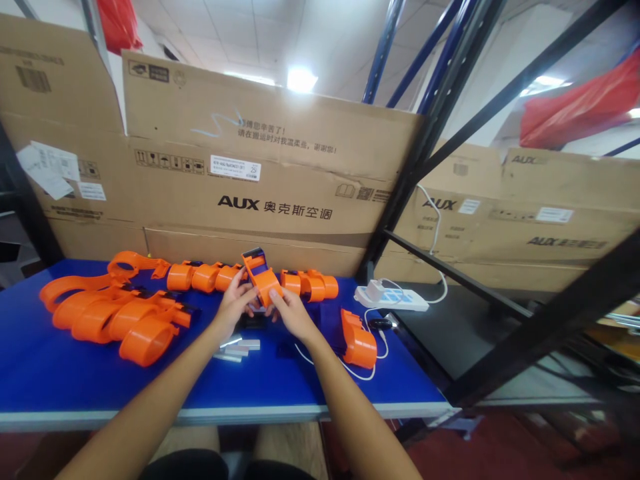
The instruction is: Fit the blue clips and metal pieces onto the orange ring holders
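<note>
Between my two hands, above the middle of the blue table (280, 387), is an orange plastic tape dispenser (269, 285) with a dark piece at its upper end. My left hand (235, 303) has its fingers closed on the left side of it. On the right side, my right hand (290, 312) grips the round part with the thumb on top. Several small silvery strips (237, 348) lie on the table just below my left hand. A dark object (251, 322) beneath the hands is partly hidden, and I cannot make out its kind.
Several orange dispensers (145, 341) cluster at left, and more (205, 277) line the back edge. Another one (361, 347) stands at right beside a white cable. A white power strip (393, 298) lies behind it. Cardboard boxes (275, 173) and a black rack post (400, 193) bound the table.
</note>
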{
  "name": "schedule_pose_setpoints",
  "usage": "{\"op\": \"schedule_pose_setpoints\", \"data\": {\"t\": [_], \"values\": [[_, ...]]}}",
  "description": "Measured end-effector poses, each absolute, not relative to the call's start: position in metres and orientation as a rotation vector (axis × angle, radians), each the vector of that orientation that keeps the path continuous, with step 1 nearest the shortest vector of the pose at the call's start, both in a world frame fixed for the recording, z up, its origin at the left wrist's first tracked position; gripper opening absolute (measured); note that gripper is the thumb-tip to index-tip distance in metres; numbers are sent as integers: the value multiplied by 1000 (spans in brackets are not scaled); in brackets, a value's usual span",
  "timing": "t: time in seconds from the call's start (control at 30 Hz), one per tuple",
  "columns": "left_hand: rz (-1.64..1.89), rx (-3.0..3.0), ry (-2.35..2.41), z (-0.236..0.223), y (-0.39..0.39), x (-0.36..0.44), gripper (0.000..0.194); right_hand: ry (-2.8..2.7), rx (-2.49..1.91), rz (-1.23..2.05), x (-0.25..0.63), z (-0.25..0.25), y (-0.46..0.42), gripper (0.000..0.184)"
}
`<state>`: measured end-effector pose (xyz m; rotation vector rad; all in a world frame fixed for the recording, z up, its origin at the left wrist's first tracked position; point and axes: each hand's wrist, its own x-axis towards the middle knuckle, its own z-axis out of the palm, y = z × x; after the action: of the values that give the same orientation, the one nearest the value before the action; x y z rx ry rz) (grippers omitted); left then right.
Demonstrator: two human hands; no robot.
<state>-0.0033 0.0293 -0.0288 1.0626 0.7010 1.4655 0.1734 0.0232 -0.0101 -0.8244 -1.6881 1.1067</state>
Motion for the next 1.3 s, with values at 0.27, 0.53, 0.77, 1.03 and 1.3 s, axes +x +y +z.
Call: {"op": "schedule_pose_setpoints", "data": {"t": [0.27, 0.53, 0.77, 1.03, 1.3], "values": [[1485, 1117, 813, -30, 32, -6, 62, -1276, -781, 1186, 176, -7, 31, 61], [1244, 1904, 982, -34, 14, 4, 26, -1174, -729, 1288, 180, -1, 27, 59], [903, 2636, 847, -29, -10, 15, 22, -1389, -786, 1207, 173, 8, 21, 61], [774, 2651, 762, -35, -20, 25, 50, -1822, -998, 1253, 121, 33, 4, 60], [701, 2655, 696, -40, -18, 20, 55, -2202, -1084, 938, 81, 37, -8, 66]]}}
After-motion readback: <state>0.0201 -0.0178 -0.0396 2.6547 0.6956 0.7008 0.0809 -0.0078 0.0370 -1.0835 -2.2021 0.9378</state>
